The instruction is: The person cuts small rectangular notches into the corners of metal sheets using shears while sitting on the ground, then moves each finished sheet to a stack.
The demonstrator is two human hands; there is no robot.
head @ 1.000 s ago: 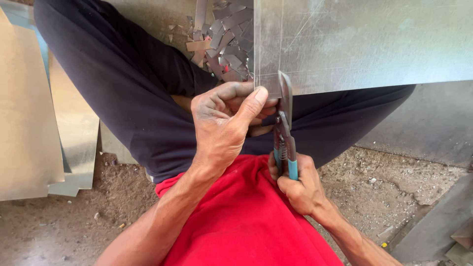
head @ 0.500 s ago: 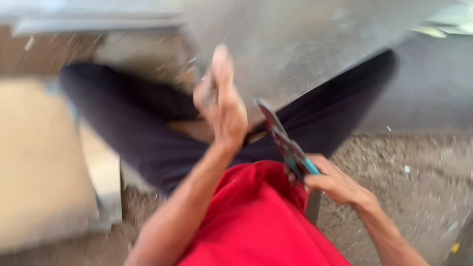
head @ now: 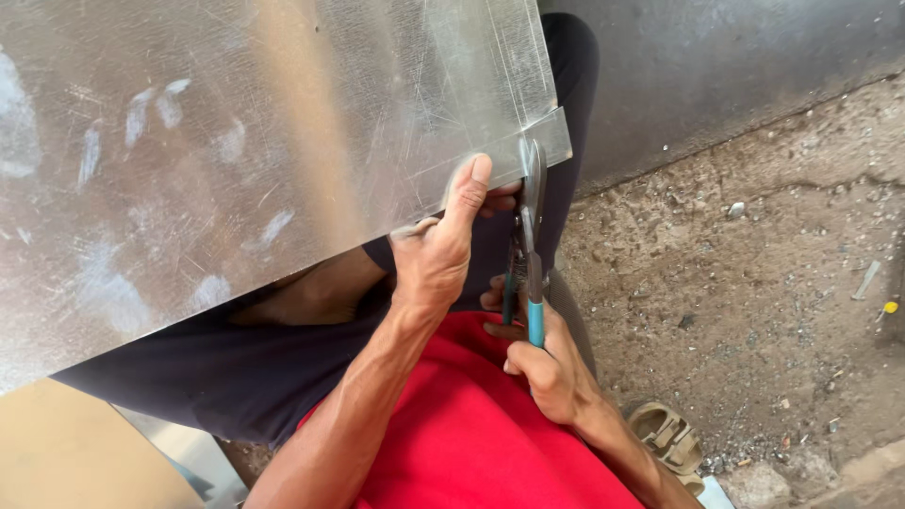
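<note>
The large metal sheet (head: 245, 160) is lying across the person's lap, covering most of the upper left of the view and resting over the dark trousers (head: 236, 377). The left hand (head: 438, 250) is gripping the sheet's near edge close to its right corner; the thumb is lying flat on the top face, and the fingers are curling underneath, pinching the sheet between them. The right hand (head: 547, 363) is holding the tin snips (head: 528, 236) by their handles, one of which is sleeved in blue; the fingers are wrapping closed around the handles. The snips' blades are biting into the sheet's edge just right of the left thumb, beside a narrow strip at the corner. A sandal (head: 667, 441) is lying on the dirt floor (head: 754, 283) near the right forearm. A red shirt (head: 471, 434) is filling the lower centre.
</note>
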